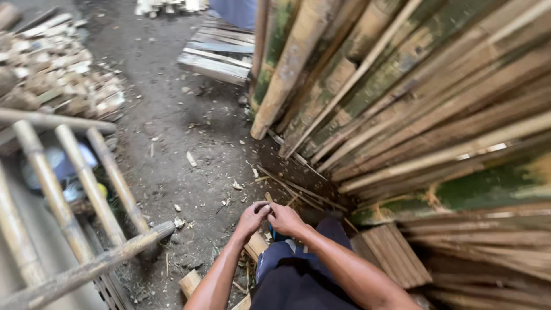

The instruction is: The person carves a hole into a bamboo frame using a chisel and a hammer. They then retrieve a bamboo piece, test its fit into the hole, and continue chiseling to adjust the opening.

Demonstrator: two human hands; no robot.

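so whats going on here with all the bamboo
A person looks down at their own two hands, brought together low over a dirt floor. The left hand and right hand pinch a small piece of bamboo between the fingertips; what exactly it is is too small to tell. To the right leans a big stack of split bamboo slats, some with green skin. A bamboo frame stands at left, and short cut wood blocks lie by the knees.

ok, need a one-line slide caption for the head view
Seated person's left hand and right hand meet over a thin bamboo sliver, beside stacked split bamboo poles.
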